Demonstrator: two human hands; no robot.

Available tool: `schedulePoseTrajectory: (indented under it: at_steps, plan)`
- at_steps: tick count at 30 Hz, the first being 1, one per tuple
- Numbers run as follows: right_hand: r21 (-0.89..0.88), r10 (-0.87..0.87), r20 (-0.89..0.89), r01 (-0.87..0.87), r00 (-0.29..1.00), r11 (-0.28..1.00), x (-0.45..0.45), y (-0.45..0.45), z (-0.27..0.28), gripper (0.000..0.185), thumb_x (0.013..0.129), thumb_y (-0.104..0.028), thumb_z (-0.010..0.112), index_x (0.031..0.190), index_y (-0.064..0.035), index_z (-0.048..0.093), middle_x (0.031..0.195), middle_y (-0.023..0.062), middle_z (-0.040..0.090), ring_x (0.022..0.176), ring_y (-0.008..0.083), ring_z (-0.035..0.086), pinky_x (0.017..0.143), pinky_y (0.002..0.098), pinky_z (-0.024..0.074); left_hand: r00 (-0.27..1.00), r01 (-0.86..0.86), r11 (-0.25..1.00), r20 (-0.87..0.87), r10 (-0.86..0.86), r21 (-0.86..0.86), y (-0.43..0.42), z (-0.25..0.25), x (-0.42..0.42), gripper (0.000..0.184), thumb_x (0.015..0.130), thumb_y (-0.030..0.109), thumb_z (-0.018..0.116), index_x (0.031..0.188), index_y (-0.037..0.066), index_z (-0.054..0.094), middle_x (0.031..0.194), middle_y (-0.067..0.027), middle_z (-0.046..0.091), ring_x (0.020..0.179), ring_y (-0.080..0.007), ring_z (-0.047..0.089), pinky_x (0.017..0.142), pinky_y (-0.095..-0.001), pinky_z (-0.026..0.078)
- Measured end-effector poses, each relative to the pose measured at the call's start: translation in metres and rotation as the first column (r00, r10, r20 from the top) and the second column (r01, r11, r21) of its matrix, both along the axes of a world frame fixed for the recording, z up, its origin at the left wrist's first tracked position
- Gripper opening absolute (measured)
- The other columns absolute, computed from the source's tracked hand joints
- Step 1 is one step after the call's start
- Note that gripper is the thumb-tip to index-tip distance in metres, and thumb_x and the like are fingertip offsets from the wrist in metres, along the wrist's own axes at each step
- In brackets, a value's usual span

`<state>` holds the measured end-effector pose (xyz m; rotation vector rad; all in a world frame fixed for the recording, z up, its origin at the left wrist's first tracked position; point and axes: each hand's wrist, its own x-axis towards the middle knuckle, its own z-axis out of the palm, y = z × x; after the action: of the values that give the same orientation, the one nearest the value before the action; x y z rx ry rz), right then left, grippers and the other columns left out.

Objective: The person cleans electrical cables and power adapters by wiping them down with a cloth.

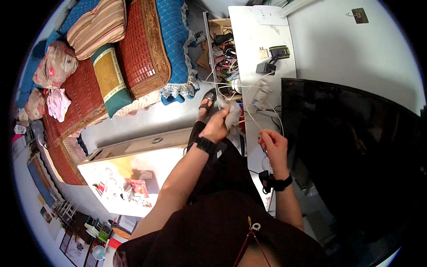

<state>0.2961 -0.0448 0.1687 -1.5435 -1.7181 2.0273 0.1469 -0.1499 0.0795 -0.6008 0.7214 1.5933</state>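
My left hand [215, 127] is closed around a crumpled whitish cloth [232, 114] beside the open drawer; a wristband is on that arm. Near the television's edge, my right hand [274, 149] pinches a thin white cable [252, 116], its fingertips together. The cable loops up over the white cabinet top [262, 33] and across the drawer's side. Tangled cords [229, 58] in several colours fill the drawer [207, 40]. White plugs or adapters [260, 95] lie on the cabinet close to the cable.
A large black television [356, 164] stands at right. Black adapters [269, 67] and a yellow-black device [280, 52] rest on the cabinet. To the left are a sofa [138, 49] with cushions and a white table [164, 169] bearing small items. My foot [207, 100] is below the drawer.
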Motion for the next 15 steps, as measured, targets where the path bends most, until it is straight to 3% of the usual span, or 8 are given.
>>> schedulePoseTrajectory:
  at_steps: [1,3,5,9,11,12,14,15]
  plan:
    - [0.069,0.051,0.019,-0.053,0.998,0.996,0.001,-0.001,-0.003,0.017,0.086,-0.012,0.053,0.086,0.0023,0.062,0.062,0.0013,0.057,0.054,0.0056,0.049,0.049,0.0201,0.0387,0.994,0.022,0.996,0.106,-0.031,0.085,-0.007,-0.010,0.007,0.033,0.092,0.026,0.043,0.113,0.002,0.049,0.109,-0.0089,0.056,0.098,-0.0208,0.055,0.085,-0.0332,0.045]
    - [0.134,0.100,0.044,-0.105,0.994,0.985,-0.002,-0.002,-0.003,0.019,0.086,-0.013,0.053,0.085,0.0023,0.063,0.061,0.0017,0.056,0.053,0.0060,0.049,0.049,0.0206,0.0387,0.992,0.109,0.989,0.045,-0.114,0.103,-0.008,-0.004,0.021,0.030,0.090,0.022,0.048,0.113,0.002,0.049,0.103,-0.0073,0.058,0.091,-0.0175,0.057,0.077,-0.0305,0.048]
    - [-0.059,0.220,0.167,-0.213,0.961,0.975,-0.009,0.002,0.002,0.024,0.087,-0.018,0.051,0.080,0.0022,0.063,0.059,0.0023,0.055,0.053,0.0065,0.049,0.049,0.0206,0.0383,0.987,0.159,0.983,0.020,-0.161,0.090,0.000,0.011,0.029,0.029,0.089,0.020,0.051,0.112,0.002,0.049,0.099,-0.0070,0.059,0.086,-0.0162,0.059,0.073,-0.0291,0.049]
    - [-0.069,0.190,0.149,-0.182,0.970,0.981,-0.010,0.002,-0.017,0.028,0.086,-0.021,0.051,0.077,0.0017,0.062,0.055,0.0036,0.054,0.053,0.0080,0.051,0.049,0.0236,0.0387,0.955,0.280,0.954,-0.136,-0.265,0.106,0.012,0.011,0.036,0.024,0.087,0.015,0.054,0.107,0.001,0.051,0.095,-0.0061,0.059,0.081,-0.0136,0.058,0.068,-0.0284,0.049]
    - [0.189,0.323,0.305,-0.389,0.896,0.901,-0.011,0.007,-0.023,0.028,0.085,-0.022,0.051,0.074,0.0019,0.061,0.055,0.0047,0.053,0.053,0.0100,0.052,0.050,0.0266,0.0397,0.951,0.284,0.954,-0.160,-0.266,0.098,0.021,0.007,0.034,0.022,0.086,0.012,0.055,0.105,0.001,0.052,0.095,-0.0061,0.058,0.079,-0.0139,0.058,0.066,-0.0286,0.050]
    - [0.191,0.318,0.305,-0.385,0.898,0.903,-0.011,0.003,-0.022,0.028,0.085,-0.022,0.051,0.074,0.0019,0.061,0.055,0.0047,0.053,0.053,0.0100,0.052,0.050,0.0266,0.0397,0.955,0.267,0.962,-0.149,-0.256,0.052,0.027,0.002,0.031,0.021,0.086,0.011,0.055,0.104,0.001,0.053,0.094,-0.0063,0.059,0.078,-0.0139,0.059,0.064,-0.0284,0.050]
    - [0.255,0.138,0.158,-0.176,0.978,0.951,-0.010,-0.013,-0.018,0.028,0.085,-0.022,0.052,0.073,0.0024,0.059,0.055,0.0061,0.052,0.052,0.0110,0.050,0.051,0.0295,0.0392,0.959,0.252,0.968,-0.137,-0.248,0.007,0.038,-0.008,0.025,0.020,0.085,0.010,0.055,0.103,0.001,0.053,0.092,-0.0065,0.059,0.077,-0.0139,0.059,0.062,-0.0281,0.050]
    - [0.269,0.198,0.219,-0.254,0.955,0.929,-0.011,-0.020,-0.008,0.028,0.086,-0.022,0.051,0.071,0.0023,0.057,0.055,0.0058,0.051,0.052,0.0096,0.047,0.050,0.0282,0.0380,0.927,0.200,0.978,-0.333,-0.169,0.061,0.043,-0.014,0.023,0.019,0.085,0.009,0.055,0.102,0.000,0.054,0.091,-0.0071,0.060,0.077,-0.0151,0.060,0.063,-0.0279,0.050]
